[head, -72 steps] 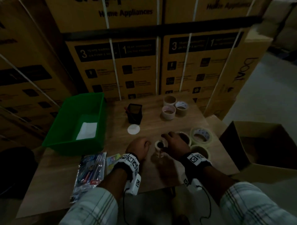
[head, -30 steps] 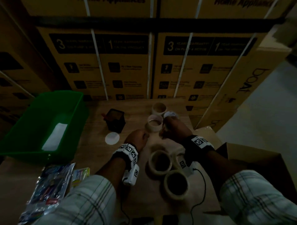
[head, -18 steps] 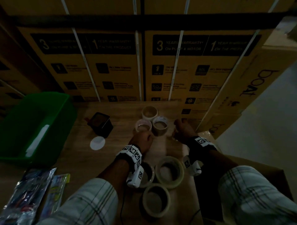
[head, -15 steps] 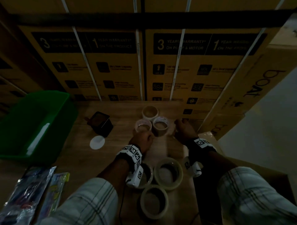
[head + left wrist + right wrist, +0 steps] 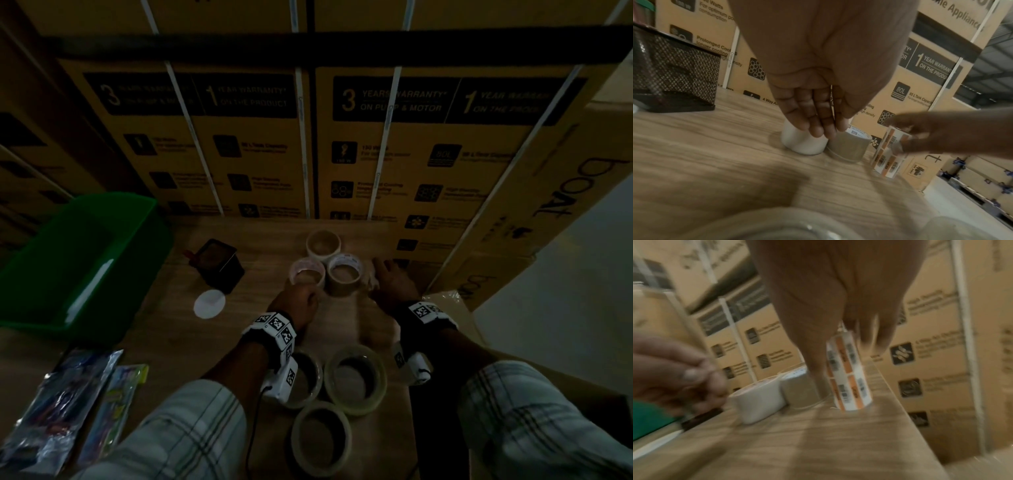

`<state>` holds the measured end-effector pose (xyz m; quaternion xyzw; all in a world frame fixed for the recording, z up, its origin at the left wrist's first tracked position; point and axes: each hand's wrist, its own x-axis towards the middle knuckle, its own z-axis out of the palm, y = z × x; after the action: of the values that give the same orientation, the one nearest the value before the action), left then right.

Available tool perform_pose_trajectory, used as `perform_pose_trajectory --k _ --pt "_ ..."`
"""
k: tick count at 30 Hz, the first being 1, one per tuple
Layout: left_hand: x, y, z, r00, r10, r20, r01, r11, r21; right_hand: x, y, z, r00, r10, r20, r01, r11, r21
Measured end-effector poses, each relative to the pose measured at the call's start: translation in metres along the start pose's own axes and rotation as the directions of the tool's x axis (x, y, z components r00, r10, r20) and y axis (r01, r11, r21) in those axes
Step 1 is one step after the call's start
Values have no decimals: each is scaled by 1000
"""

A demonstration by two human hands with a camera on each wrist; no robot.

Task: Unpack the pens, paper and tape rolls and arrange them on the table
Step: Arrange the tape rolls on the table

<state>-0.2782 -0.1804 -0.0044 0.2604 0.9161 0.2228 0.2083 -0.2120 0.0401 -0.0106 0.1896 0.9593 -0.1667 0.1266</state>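
Observation:
At the back of the table (image 5: 346, 325) stand a tan roll (image 5: 323, 242), a white roll (image 5: 307, 272) (image 5: 803, 142) and a brown tape roll (image 5: 344, 274) (image 5: 846, 147). Just right of the brown roll, an orange-and-white label roll (image 5: 888, 155) (image 5: 849, 374) stands upright. My right hand (image 5: 390, 282) (image 5: 838, 321) grips it from above. My left hand (image 5: 298, 303) (image 5: 813, 113) hovers at the white roll with its fingers loosely bent, fingertips at the roll's top, holding nothing I can see. Three wide clear tape rolls (image 5: 355, 378) lie flat near the front edge.
On the left are a green bin (image 5: 137, 246) with white paper (image 5: 89, 287), a black mesh pen holder (image 5: 221, 265) and a white disc (image 5: 209, 304). Pen packs (image 5: 58, 407) lie front left. Stacked cartons (image 5: 308, 154) wall the back. The table's right edge runs close to the label roll.
Both hands have moved from the front of the table to the back rolls. The right hand carried the label roll there and set it beside the brown roll.

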Motion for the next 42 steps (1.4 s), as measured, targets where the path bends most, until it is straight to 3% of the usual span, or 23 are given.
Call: perform_pose_trajectory --k 2,5,7,10,13,17,22,27,31,42 --pt "-1 1 -1 999 14 -29 -14 1000 -1 -8 -5 -6 988 -17 -156 8 998 -56" --pt "1 -1 -6 989 59 -136 -64 997 -37 -12 -20 -15 928 -201 -315 170 978 -123" --pt "5 -1 -9 987 50 -153 -57 997 -42 -10 -32 -16 897 -328 -297 291 943 -163" --pt "18 -6 -3 998 42 -44 -40 998 55 -10 -52 -17 902 -382 -200 357 922 -152" --pt "26 -9 1 999 13 32 -16 995 97 -10 -69 -12 922 -355 -152 332 930 -159" --pt "17 -1 -13 995 -92 47 81 978 192 -2 -76 4 928 -354 -114 333 927 -173" --pt "21 4 -30 981 -95 168 73 989 131 4 -76 9 956 -286 -64 276 952 -134" --pt "15 -14 -35 999 20 45 -26 989 143 13 -73 14 972 -235 -26 229 963 -144" --pt "4 -20 -45 997 3 -83 4 996 85 19 -74 17 982 -189 19 189 967 -173" --pt "-35 -42 -51 985 -75 -159 93 990 110 21 -81 40 998 -51 -25 46 984 -174"
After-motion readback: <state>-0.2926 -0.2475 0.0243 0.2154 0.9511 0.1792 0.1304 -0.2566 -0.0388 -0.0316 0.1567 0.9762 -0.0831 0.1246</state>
